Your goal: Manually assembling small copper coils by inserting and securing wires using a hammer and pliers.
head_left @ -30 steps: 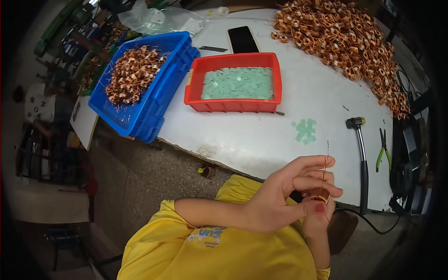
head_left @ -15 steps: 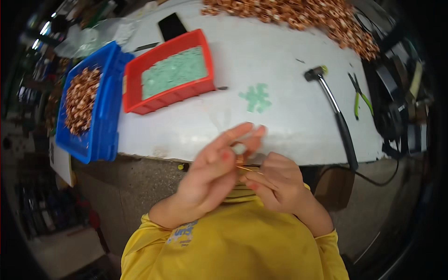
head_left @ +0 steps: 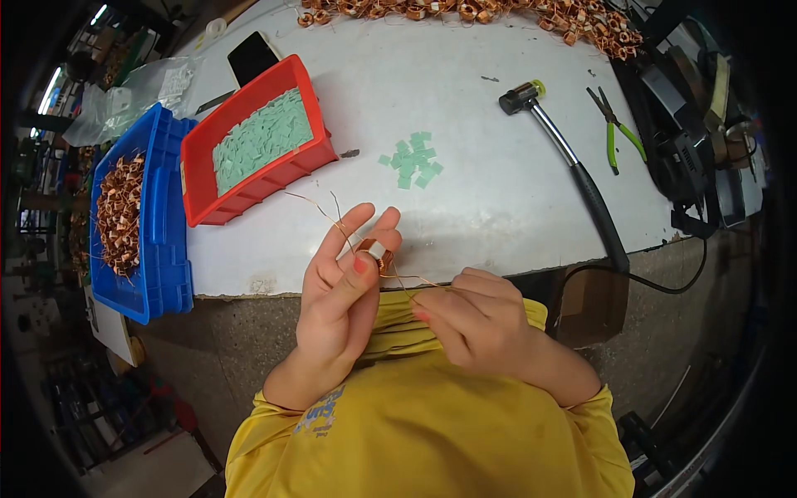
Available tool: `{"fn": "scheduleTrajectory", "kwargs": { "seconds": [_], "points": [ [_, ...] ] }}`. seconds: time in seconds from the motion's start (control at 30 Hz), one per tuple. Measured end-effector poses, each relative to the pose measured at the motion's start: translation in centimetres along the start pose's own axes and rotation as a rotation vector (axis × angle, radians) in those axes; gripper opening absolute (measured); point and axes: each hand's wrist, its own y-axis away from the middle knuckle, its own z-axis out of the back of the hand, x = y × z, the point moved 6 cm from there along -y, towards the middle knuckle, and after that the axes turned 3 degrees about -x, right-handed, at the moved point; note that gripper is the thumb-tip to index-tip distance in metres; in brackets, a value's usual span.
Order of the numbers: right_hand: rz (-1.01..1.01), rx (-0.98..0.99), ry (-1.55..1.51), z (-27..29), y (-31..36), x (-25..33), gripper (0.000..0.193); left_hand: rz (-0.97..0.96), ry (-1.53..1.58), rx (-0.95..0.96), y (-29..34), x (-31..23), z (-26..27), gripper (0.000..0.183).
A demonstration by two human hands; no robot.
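Head view | copper coil (head_left: 378, 255) — gripped in fingers (head_left: 357, 217) of left hand (head_left: 330, 297) | right hand (head_left: 490, 322) — fingers pinching its wires (head_left: 401, 282), just beside the coil

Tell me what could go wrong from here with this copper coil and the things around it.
The right hand holds a thin wire lead of the copper coil; a hard tug might bend it. The left hand holds the coil near the table edge, so a slip could drop it. The black-handled hammer reaches that edge too; a bump might knock it off.
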Motion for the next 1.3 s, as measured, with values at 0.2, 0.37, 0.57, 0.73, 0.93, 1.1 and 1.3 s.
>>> {"fn": "scheduleTrajectory", "kwargs": {
  "seconds": [0.2,0.37,0.57,0.73,0.93,1.1,1.3],
  "points": [
    [0.069,0.058,0.157,2.0,-1.5,-1.3,0.018,-0.048,-0.163,0.084,-0.8,-0.7,-1.9,0.055],
    [-0.536,-0.109,-0.552,4.8,-1.7,-3.8,0.024,-0.218,-0.371,0.33,0.5,-0.3,-4.7,0.059],
    [-0.752,0.002,-0.691,3.4,-2.6,-2.4,0.023,-0.248,-0.829,0.434,0.4,1.8,-6.4,0.065],
    [-0.715,0.111,-0.587,2.9,-2.0,-4.2,0.023,-0.096,-0.953,0.377,0.7,2.1,-5.6,0.035],
    [-0.589,-0.005,-0.638,2.9,-1.6,-4.9,0.025,-0.104,-1.095,0.349,0.9,2.7,-4.8,0.015],
    [-0.644,-0.078,-0.652,4.6,-1.2,-5.1,0.024,-0.061,-1.044,0.386,1.1,2.7,-5.0,0.012],
    [-0.304,-0.651,-0.757,15.6,-3.1,-8.6,0.014,0.203,-0.979,0.3,3.8,3.4,-0.1,0.017]
  ]
}}
